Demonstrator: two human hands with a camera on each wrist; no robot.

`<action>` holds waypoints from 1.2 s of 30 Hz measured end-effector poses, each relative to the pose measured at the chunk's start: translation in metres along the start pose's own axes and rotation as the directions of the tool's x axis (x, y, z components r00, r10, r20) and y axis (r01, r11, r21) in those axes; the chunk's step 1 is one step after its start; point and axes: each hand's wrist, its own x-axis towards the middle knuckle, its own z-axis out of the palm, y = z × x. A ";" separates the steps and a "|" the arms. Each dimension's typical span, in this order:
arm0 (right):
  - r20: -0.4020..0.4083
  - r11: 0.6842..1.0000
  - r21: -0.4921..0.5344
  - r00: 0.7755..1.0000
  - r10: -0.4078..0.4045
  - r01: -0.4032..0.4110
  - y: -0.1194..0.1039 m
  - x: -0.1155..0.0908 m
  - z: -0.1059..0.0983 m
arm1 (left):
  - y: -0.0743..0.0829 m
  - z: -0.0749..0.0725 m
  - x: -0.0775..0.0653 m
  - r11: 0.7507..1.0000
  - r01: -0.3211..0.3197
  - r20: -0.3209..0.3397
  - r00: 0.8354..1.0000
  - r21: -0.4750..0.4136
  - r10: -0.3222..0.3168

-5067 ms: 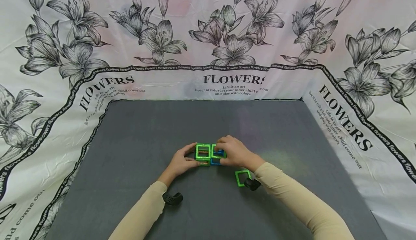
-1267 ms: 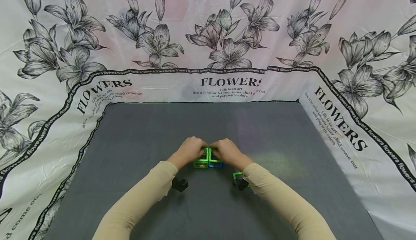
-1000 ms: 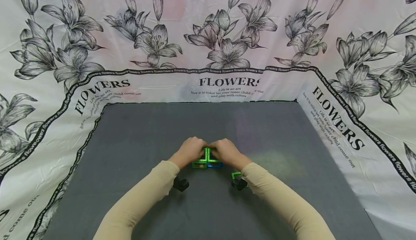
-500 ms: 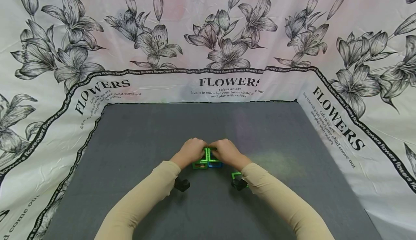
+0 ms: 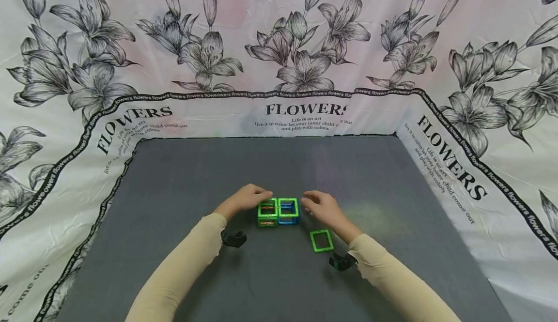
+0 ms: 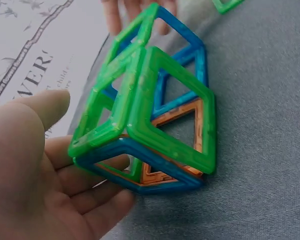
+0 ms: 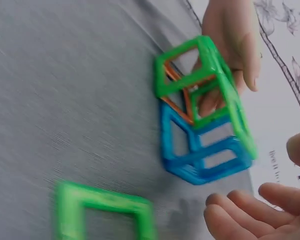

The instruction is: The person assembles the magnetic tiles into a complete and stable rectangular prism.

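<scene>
Two joined cubes of magnetic tiles stand on the grey table, a left cube [image 5: 268, 216] with green and orange frames and a right cube [image 5: 288, 215] with green on top and blue below. My left hand [image 5: 245, 200] is at the left cube's far left side, fingers loosely bent; in the left wrist view its fingertips lie against or just behind the frames, thumb apart. To the right of the cubes, my right hand [image 5: 324, 209] is held away from them with relaxed fingers and nothing in it. A loose green square tile [image 5: 312, 241] lies flat nearer me, below the right hand.
Black wrist cameras [image 5: 234, 239] hang under both forearms, the right one close to the loose tile. White flower-printed cloth [image 5: 305, 77] rises behind and beside the dark grey table [image 5: 196, 167].
Both hands were together on top of the cubes half a second ago. They have since drawn apart, left hand leftward, right hand rightward, uncovering the cubes and the loose tile.
</scene>
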 end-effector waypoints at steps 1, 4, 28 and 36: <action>0.013 0.998 0.057 1.000 0.027 -0.028 0.002 -0.004 0.002 | -0.001 0.000 0.000 1.000 0.002 0.004 1.000 0.002 -0.002; 0.056 0.978 0.195 0.996 0.064 -0.074 0.011 -0.011 0.008 | -0.004 0.001 -0.001 1.000 -0.005 0.010 1.000 0.010 0.005; 0.007 0.948 0.305 0.995 0.097 -0.095 0.023 -0.012 0.026 | -0.033 0.022 -0.011 0.987 -0.070 -0.220 0.970 0.146 0.101; 0.004 0.947 0.305 0.995 0.102 -0.098 0.022 -0.011 0.026 | -0.038 0.029 -0.010 0.988 -0.081 -0.282 0.952 0.133 0.116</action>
